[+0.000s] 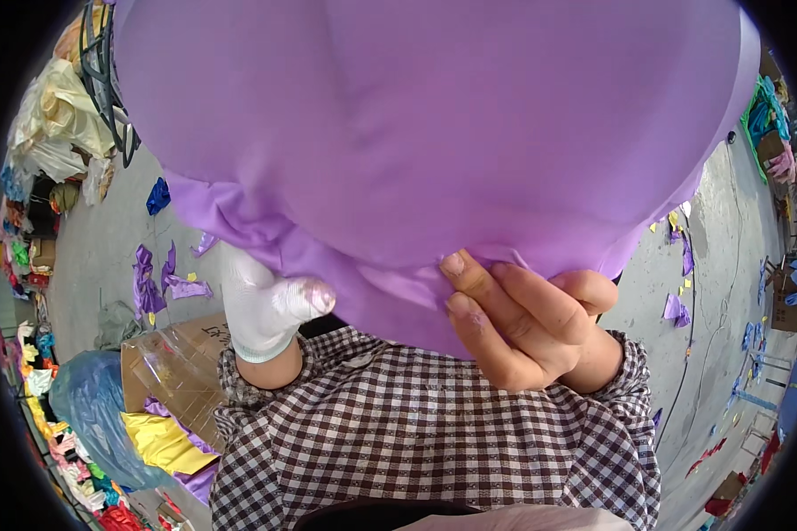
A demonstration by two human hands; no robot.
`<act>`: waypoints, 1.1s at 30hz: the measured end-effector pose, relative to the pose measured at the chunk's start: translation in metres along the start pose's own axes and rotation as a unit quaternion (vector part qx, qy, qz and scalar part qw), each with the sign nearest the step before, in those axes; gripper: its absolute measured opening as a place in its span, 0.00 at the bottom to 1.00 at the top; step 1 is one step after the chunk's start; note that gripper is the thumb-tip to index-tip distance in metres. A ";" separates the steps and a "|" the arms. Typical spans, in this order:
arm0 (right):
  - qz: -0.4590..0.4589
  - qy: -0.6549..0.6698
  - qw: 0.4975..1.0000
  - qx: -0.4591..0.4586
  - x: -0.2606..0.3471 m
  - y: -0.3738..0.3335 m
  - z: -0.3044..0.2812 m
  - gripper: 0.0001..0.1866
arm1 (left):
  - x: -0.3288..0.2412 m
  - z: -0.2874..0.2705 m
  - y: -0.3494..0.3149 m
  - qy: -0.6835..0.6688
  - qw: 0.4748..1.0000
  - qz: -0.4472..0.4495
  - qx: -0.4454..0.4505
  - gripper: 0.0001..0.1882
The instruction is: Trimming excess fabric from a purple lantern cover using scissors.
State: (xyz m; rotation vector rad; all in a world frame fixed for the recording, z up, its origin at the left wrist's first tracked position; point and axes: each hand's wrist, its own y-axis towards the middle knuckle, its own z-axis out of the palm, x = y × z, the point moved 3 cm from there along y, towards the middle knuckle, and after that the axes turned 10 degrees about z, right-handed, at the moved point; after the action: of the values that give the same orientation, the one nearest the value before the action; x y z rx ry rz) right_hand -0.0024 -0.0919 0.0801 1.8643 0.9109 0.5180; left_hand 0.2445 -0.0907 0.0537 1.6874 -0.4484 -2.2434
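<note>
Pinching purple fabric (469, 133) by its near edge with right hand (536, 323), just ahead of checked shirt (416, 434). Can't tell grip of left hand (270, 305). Could let edge slip by pinching too loosely.

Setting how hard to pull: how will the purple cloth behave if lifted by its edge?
The purple cloth is probably floppy: it falls in loose folds near the left hand. It likely bunches easily, since it puckers at the right hand. Its smooth look suggests mild slipperiness.
</note>
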 end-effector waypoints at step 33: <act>-0.076 -0.021 0.994 -0.082 0.006 0.009 0.011 0.06 | -0.011 0.063 0.011 0.016 0.993 0.119 0.005 0.17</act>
State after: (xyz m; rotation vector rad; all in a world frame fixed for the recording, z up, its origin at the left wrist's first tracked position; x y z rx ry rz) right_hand 0.0119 -0.0959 0.0830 1.6379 0.9450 0.4459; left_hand 0.1870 -0.0919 0.0846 1.5817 -0.6187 -2.0435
